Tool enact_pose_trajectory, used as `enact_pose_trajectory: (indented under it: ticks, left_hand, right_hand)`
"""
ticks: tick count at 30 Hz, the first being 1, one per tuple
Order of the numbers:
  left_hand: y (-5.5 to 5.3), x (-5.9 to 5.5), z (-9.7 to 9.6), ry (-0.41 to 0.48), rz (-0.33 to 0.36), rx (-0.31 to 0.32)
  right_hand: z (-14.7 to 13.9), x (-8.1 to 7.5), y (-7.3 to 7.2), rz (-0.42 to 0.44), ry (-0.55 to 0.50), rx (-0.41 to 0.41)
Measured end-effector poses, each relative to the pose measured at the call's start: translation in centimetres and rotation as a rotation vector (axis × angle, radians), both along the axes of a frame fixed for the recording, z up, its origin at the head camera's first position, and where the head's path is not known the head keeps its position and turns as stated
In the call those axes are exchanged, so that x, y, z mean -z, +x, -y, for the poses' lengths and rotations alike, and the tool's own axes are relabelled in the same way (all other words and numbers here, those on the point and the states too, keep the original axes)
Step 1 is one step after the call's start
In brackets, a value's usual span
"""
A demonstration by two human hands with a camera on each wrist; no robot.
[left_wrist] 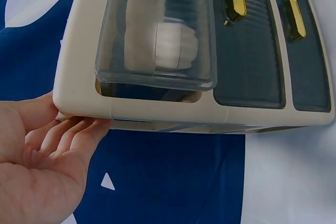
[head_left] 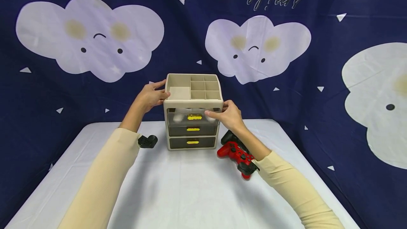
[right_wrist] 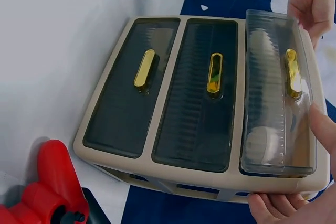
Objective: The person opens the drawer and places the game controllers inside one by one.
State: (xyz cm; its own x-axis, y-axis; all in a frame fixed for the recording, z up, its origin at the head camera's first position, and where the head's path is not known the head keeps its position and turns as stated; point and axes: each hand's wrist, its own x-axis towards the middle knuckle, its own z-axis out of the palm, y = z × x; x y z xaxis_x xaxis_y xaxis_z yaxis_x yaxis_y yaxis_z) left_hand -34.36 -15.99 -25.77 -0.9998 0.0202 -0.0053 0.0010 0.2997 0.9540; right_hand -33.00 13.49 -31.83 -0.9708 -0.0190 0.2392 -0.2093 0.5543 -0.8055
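A cream drawer organizer [head_left: 193, 102] stands at the back of the white table, with three smoky clear drawers and gold handles. Its top drawer [left_wrist: 157, 51] sticks out a little past the frame, and white rounded shapes [right_wrist: 262, 145] show through the plastic. My left hand [head_left: 152, 95] grips the organizer's upper left side, thumb at the top edge and fingers against the side wall. On the other side my right hand [head_left: 230, 116] holds the upper right side, its fingers along the side wall and its thumb over the front by the top drawer.
Right of the organizer lie a red game controller [head_left: 234, 151] and a black game controller [head_left: 229, 137], partly under my right forearm. The organizer's top tray [head_left: 179, 93] is divided into compartments. A dark blue curtain [head_left: 184, 45] with cloud prints hangs behind the table [head_left: 190, 193].
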Motion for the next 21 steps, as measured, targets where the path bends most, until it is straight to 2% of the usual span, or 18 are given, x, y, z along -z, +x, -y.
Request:
enact_pose_trajectory:
  ticks: [11, 21]
  left_hand:
    - [0.0, 0.1, 0.0, -0.004, 0.004, 0.003]
    - [-0.2, 0.0, 0.0, 0.015, -0.007, 0.018]
  right_hand:
    - [0.5, 0.9, -0.5, -0.122, 0.045, 0.005]
    - [0.6, 1.4, -0.7, -0.171, 0.029, 0.034]
